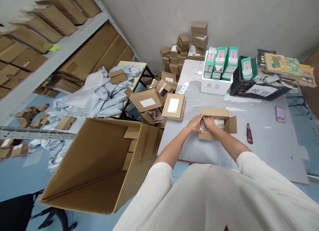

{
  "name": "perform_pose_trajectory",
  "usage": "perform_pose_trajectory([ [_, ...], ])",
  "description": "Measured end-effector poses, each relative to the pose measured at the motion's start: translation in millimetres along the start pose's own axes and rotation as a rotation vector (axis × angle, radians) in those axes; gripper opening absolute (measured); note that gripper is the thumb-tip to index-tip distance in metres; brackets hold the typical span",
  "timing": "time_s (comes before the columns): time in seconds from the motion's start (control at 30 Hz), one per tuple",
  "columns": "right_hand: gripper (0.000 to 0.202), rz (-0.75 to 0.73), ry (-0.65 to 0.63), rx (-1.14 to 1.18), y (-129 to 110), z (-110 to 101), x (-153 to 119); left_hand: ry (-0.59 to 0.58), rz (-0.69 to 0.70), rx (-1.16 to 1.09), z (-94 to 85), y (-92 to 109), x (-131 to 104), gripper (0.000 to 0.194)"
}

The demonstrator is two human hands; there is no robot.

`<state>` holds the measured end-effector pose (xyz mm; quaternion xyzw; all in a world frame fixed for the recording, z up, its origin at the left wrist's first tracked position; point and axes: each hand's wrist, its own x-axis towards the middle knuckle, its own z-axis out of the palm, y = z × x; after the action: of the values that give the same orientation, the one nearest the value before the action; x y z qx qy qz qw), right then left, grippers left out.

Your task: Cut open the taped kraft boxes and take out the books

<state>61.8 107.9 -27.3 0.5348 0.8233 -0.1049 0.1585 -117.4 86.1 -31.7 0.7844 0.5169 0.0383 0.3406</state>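
Observation:
A small open cardboard box (226, 115) lies on the grey table with its flaps spread. Inside it is a pale wrapped item (219, 123). My left hand (195, 123) is at the box's left end, its fingers gripping the end of the box. My right hand (208, 123) reaches into the box beside it, with the fingers bent down and their tips hidden. What it holds, if anything, cannot be made out. To the right of the box lies a red and black box cutter (249, 133).
Left of the hands sits a labelled carton (179, 106). Behind stand a white bin (210, 86) of green boxes and a black crate (267, 94) with books. A large open carton (99, 158) stands left of the table (271, 148), near shelving (97, 23).

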Motion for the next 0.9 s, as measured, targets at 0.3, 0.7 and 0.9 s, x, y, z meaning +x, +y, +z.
perform_pose_trajectory([
  [0.3,0.043,-0.1,0.019,-0.035,4,-10,-2,0.012,0.028,-0.024,4.7,-7,3,0.163],
  [0.7,0.055,-0.008,-0.11,0.042,12,-14,-9,0.017,0.004,-0.015,1.1,-2,2,0.163],
  [0.9,0.047,-0.006,-0.147,0.023,11,-18,-10,0.009,-0.007,-0.018,1.0,-1,1,0.163],
])
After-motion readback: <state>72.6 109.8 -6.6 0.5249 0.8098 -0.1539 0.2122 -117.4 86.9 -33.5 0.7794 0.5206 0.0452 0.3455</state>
